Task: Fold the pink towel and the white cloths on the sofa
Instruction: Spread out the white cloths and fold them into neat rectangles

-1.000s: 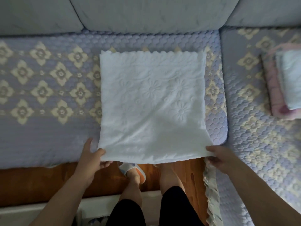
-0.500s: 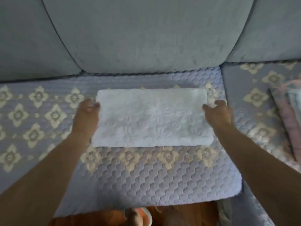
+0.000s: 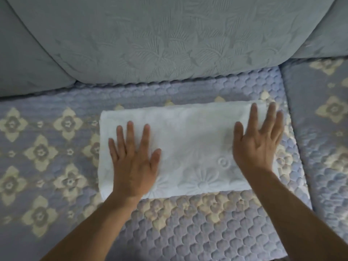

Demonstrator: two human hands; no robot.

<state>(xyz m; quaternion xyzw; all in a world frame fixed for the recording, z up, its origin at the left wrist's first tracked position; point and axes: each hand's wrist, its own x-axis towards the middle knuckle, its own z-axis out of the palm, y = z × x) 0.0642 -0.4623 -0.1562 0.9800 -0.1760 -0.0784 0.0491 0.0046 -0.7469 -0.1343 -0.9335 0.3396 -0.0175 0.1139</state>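
Observation:
A white cloth [image 3: 190, 146] with an embossed flower pattern lies folded in half as a wide rectangle on the sofa seat. My left hand [image 3: 131, 159] rests flat on its left part, fingers spread. On the cloth's right end my right hand [image 3: 258, 140] lies flat with fingers spread, the fingertips reaching the far right corner. Neither hand holds anything. The pink towel is out of view.
The seat wears a quilted lilac cover [image 3: 188, 227] with cream flower motifs. Grey-blue back cushions [image 3: 160, 38] rise right behind the cloth. A seam at the right separates a second seat section [image 3: 323, 129].
The cloth's near edge was carried up to the far edge, halving it. Both hands then let go of the side edges and moved onto the top, lying flat. The view moved closer.

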